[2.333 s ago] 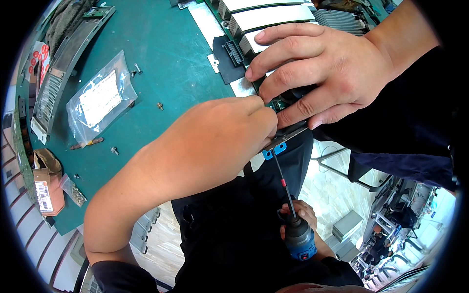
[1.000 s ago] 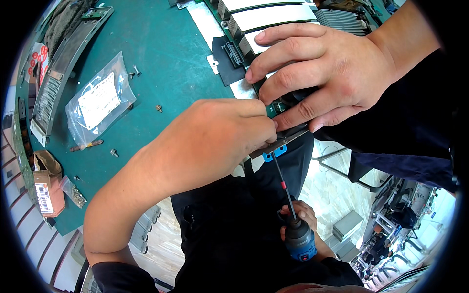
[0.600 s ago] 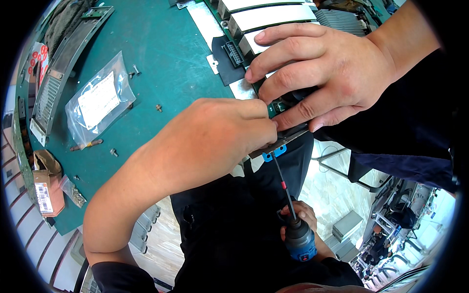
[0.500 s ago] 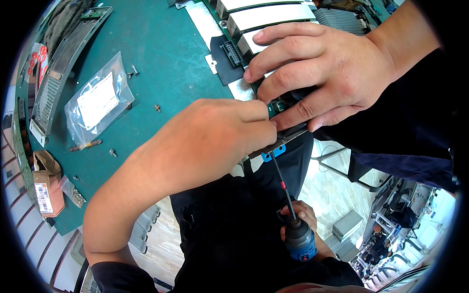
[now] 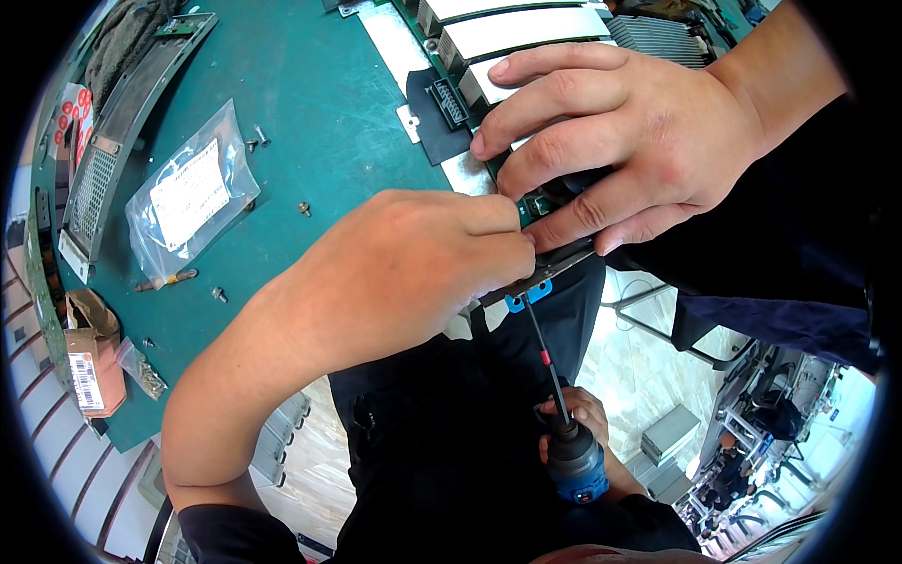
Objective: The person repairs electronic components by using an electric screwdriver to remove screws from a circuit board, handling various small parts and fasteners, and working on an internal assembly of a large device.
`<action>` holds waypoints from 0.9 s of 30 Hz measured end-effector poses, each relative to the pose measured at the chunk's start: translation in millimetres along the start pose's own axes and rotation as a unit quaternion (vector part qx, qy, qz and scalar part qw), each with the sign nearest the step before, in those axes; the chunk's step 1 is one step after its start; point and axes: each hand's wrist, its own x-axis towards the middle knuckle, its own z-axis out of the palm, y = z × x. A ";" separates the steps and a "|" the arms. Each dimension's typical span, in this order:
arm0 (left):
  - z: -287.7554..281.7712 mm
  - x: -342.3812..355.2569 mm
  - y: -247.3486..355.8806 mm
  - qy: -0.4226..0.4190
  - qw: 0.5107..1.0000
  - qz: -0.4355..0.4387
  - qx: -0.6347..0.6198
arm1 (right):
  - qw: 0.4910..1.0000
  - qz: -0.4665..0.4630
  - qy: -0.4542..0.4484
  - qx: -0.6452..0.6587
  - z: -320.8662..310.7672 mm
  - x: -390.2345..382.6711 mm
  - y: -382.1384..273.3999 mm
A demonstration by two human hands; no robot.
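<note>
Here, the left hand (image 5: pixel 413 263) is curling over the near edge of a green circuit board (image 5: pixel 537 203) that is overhanging the teal counter (image 5: pixel 310 113), its grip pinched shut on the board's edge. The right hand (image 5: pixel 629 141) is pressing down on the same board, fingers spread and clamping it from above. A third hand (image 5: pixel 578 414), below the counter edge, is gripping a blue screwdriver (image 5: pixel 575 462) whose shaft is pointing up at the board's underside. A clear plastic bag (image 5: pixel 188 197) and loose screws (image 5: pixel 305 209) are lying further left.
</note>
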 end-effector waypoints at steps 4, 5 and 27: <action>0.2 1.1 0.9 -0.002 1.000 0.001 0.005 | 1.000 0.006 0.006 -0.001 -1.7 -7.6 13.7; 0.4 1.2 0.8 -0.002 1.000 0.002 0.006 | 1.000 0.010 0.007 -0.002 -2.3 -9.6 16.8; -0.9 0.9 0.2 -0.006 1.000 0.003 -0.018 | 0.998 0.062 0.008 -0.012 -1.6 -1.5 -2.9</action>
